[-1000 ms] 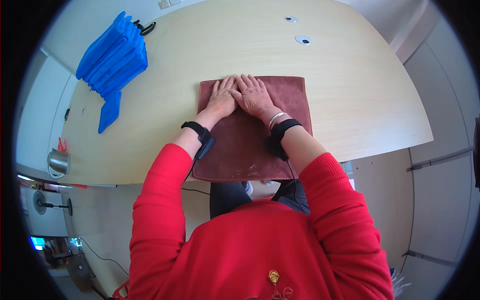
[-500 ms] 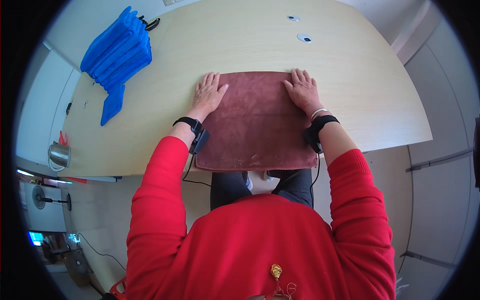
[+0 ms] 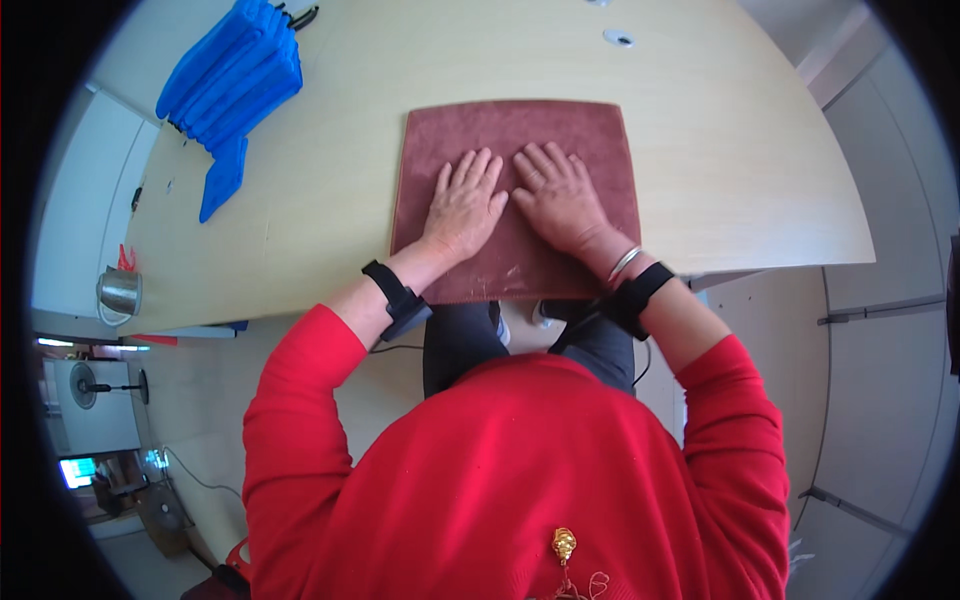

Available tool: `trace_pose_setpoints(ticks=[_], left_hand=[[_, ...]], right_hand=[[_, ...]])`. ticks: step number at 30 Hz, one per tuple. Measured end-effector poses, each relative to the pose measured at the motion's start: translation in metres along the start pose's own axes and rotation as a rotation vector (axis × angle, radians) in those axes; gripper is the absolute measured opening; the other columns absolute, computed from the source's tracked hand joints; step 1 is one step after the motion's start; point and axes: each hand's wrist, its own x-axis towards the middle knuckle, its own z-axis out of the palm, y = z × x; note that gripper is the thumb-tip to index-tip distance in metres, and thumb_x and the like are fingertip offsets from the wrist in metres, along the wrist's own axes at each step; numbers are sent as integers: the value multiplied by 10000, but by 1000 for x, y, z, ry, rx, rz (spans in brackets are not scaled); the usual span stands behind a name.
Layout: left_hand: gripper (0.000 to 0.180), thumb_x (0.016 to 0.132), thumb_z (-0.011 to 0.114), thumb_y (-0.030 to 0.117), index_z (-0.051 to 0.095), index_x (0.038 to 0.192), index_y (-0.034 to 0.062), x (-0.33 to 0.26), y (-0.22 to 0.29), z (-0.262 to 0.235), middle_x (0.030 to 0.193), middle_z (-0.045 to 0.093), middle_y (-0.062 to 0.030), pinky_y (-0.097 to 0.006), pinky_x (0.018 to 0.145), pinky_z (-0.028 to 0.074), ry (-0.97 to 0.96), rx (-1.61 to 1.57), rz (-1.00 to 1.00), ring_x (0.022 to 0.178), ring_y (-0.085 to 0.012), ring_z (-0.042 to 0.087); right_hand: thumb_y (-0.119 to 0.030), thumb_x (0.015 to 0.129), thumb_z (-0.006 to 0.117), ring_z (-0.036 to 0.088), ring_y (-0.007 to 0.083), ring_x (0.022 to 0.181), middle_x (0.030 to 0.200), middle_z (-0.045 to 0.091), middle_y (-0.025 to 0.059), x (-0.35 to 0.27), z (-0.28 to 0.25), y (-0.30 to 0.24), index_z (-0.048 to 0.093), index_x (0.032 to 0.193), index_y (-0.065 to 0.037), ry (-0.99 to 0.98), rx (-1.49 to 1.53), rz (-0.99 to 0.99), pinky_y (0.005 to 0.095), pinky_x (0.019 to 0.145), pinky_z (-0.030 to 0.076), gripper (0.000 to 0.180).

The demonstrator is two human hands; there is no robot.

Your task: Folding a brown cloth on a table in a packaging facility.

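A reddish-brown cloth (image 3: 520, 125) with stitched edges lies flat on the table, its near edge at the table's front edge. Some pale flecks show near that edge. My left hand (image 3: 467, 207) rests palm down on the cloth, left of its middle, fingers stretched out. Close beside it, on the right half, my right hand (image 3: 562, 200) also lies flat, fingers slightly spread. The two thumbs point toward each other with a small gap between. Neither hand grips anything.
A stack of folded blue cloths (image 3: 235, 75) stands at the far left of the pale wooden table (image 3: 740, 180), one blue piece hanging lower. A metal pot (image 3: 121, 291) is at the left edge. A round grommet (image 3: 618, 38) sits at the back. White cabinets (image 3: 885, 400) stand on the right.
Both hands have moved inward and nearer from the cloth's far corners to its middle. The cloth and table sit higher in the picture now, the view having shifted.
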Motion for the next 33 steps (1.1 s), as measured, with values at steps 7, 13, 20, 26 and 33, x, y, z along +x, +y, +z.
trace_pose_setpoints(ticks=[7,13,20,26,33], left_hand=[[597,1004,401,424,337,1494,89,-32,-42,1,1565,299,-118,-482,1191,155,39,-25,-112,1463,-264,234],[622,1003,402,435,313,1505,79,-65,-79,-7,1568,289,-128,-485,1195,127,23,-62,-240,1470,-274,218],[617,987,458,400,347,1485,54,-82,-6,-35,1554,309,-158,-501,1186,154,109,151,-110,1457,-310,247],[622,956,535,361,372,1472,55,-81,42,-16,1527,356,-151,-507,1169,199,106,-56,15,1425,-313,312],[639,916,581,375,411,1446,61,-129,-11,-40,1510,383,-137,-500,1167,213,77,-59,24,1418,-303,327]], right_hand=[[-407,991,417,256,291,1454,1553,338,81,-26,-7,57,387,1479,-127,39,-99,138,471,1175,208,564],[-396,998,417,253,310,1454,1560,317,103,-51,-18,92,346,1495,-122,1,-109,334,472,1176,207,571],[-357,950,503,299,334,1423,1515,370,145,-73,-46,41,380,1464,-81,92,-163,199,498,1158,235,597],[-364,953,501,327,317,1408,1506,392,121,-81,-11,-39,420,1446,-100,66,-6,43,487,1153,237,565],[-361,982,455,305,296,1430,1526,374,83,-127,-30,57,397,1463,-111,50,-149,267,475,1174,206,545]])
